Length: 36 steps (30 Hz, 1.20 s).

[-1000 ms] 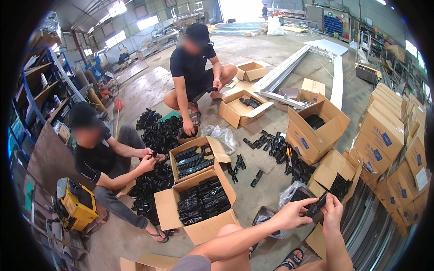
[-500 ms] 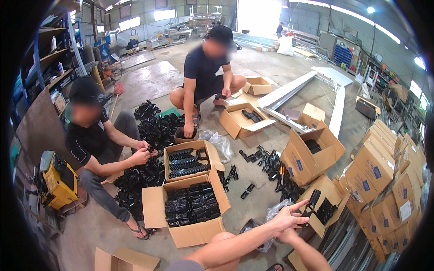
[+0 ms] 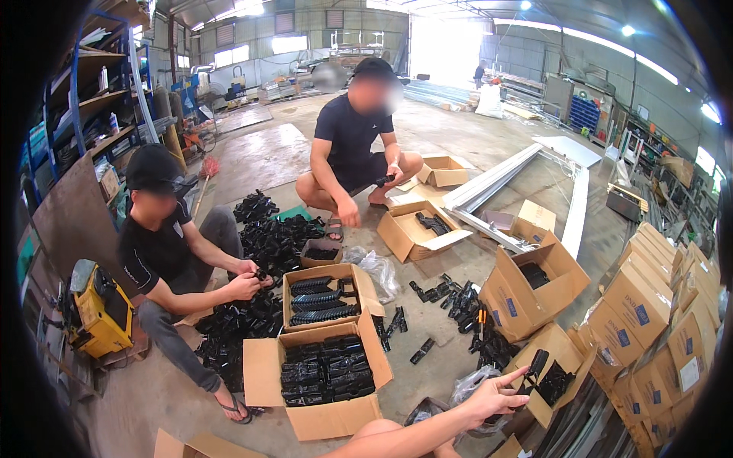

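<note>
My left hand [image 3: 496, 399] reaches out to the right, index finger extended and the other fingers bent round a black tube-shaped fitting [image 3: 537, 363]. The fitting is held above an open carton [image 3: 544, 418] with black parts inside. A patch of skin below my left forearm may be my right hand [image 3: 446, 446]; its fingers are hidden. Close to that patch is a dark small container [image 3: 424, 412], with clear plastic wrap [image 3: 472, 383] beside it. A pile of loose black fittings [image 3: 467, 308] lies beyond, with an orange-handled tool [image 3: 482, 317] on it.
Two open cartons [image 3: 263, 374] of packed black parts stand in front of me. One co-worker [image 3: 179, 252] sits at left handling a part; another [image 3: 359, 137] squats ahead holding one. Stacked cartons [image 3: 626, 305] rise at right. A white metal frame [image 3: 496, 183] lies on the floor beyond.
My right arm has drawn back from beside my left hand and is mostly hidden. My left hand still holds the fitting. The squatting co-worker's hand has lifted out of the small box.
</note>
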Available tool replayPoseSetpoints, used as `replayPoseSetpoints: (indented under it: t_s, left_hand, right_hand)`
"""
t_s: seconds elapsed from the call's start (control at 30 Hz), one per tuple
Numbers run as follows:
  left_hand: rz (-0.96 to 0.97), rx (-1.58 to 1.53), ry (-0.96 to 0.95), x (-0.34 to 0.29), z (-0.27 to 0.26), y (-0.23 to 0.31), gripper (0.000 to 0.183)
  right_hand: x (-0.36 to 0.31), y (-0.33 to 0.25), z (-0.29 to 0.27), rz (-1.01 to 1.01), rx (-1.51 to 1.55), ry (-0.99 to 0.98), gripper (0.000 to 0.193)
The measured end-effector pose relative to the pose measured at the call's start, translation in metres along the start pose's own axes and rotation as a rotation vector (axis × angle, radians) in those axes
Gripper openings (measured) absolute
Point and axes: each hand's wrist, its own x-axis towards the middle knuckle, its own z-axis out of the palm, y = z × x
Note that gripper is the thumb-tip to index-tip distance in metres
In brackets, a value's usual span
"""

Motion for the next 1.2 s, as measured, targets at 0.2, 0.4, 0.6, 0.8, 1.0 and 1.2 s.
replayPoseSetpoints:
  t_s: [0.2,0.4,0.6,0.8,1.0,1.2]
  left_hand:
    - [0.005,0.057,-0.048,-0.002,0.002,-0.002,0.076]
    - [0.017,0.071,-0.051,0.002,-0.003,-0.006,0.075]
    - [0.058,0.053,-0.032,0.005,0.002,-0.005,0.076]
    - [0.179,-0.005,0.071,0.001,-0.007,0.002,0.078]
    - [0.154,0.015,0.098,-0.004,0.006,0.018,0.083]
    - [0.136,-0.018,0.048,-0.020,0.021,0.018,0.082]
  right_hand:
    - [0.003,-0.001,-0.007,0.005,0.016,-0.018,0.035]
    - [0.003,0.000,-0.012,0.012,0.011,-0.038,0.035]
    - [-0.015,0.006,-0.022,0.024,0.065,-0.027,0.035]
    - [-0.056,0.010,-0.105,0.052,0.526,0.118,0.036]
    - [-0.130,0.014,-0.239,0.121,1.328,0.684,0.014]
    - [-0.165,-0.022,-0.255,0.080,1.523,0.901,0.016]
